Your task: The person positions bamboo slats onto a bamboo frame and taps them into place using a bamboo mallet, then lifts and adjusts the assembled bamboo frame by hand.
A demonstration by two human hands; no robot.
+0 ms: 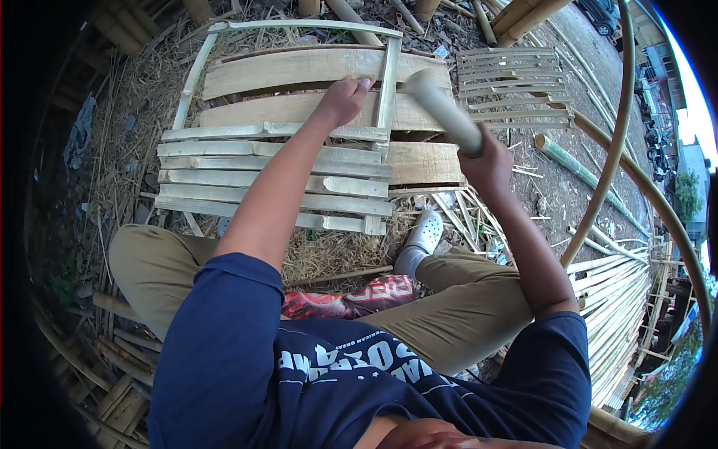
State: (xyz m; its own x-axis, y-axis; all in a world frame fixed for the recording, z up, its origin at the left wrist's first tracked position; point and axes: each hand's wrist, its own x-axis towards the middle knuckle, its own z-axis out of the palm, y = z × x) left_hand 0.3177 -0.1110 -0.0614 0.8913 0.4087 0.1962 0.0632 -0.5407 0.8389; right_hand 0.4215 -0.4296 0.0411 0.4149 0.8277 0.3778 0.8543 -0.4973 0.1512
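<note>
My right hand (490, 166) is wrapped round the lower end of a thick pale mallet-like stick (446, 112), whose top end is blurred and raised over the boards. Over the wooden boards (292, 69), my left hand (344, 102) is closed with its thumb uppermost; what it holds, if anything, is too small to name. A bamboo frame (390, 82) of split strips lies on the boards, with several parallel slats (277, 179) at its near side, below my left hand and forearm.
A smaller slatted bamboo panel (512, 75) lies at the right. Beyond it are a green bamboo pole (576, 168) and a curved pole (615, 127). Many split strips (613, 299) are stacked at the lower right. Straw (329, 254) covers the ground between my legs.
</note>
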